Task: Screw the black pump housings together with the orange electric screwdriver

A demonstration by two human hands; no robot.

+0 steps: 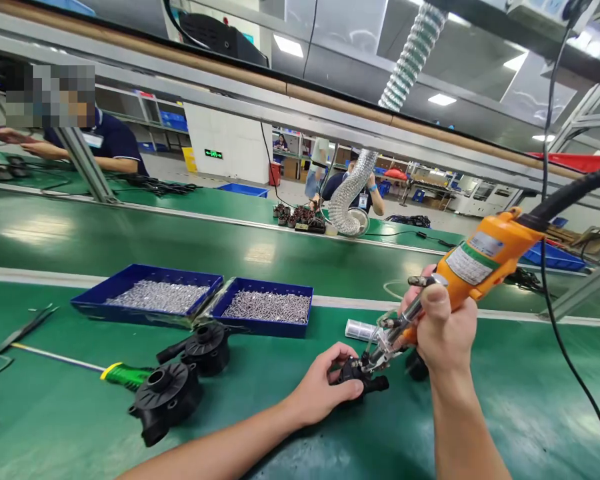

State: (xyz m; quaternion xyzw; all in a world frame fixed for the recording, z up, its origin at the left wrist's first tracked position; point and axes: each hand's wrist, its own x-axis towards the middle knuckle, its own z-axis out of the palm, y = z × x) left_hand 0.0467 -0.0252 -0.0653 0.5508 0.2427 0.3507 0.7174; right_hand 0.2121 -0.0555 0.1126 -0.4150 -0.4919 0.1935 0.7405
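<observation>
My left hand (325, 385) is closed around a small black pump housing (353, 373) on the green bench, its spout pointing right. In my right hand (447, 327) is an orange electric screwdriver (485, 257), tilted so its metal nose meets the top of that housing. The thumb of this hand lies near a small lever on the tool. Whether a screw sits under the tip cannot be made out. Two more black pump housings, one in front (167, 397) and one behind (207, 347), rest to the left.
Blue trays of small metal parts, one left (155, 293) and one right (267, 307), stand behind. A green-handled screwdriver (125, 375) and tweezers (23, 333) lie left. A white cylinder (363, 330) is near the tool. A black cable (547, 267) hangs right. Co-workers sit across the bench.
</observation>
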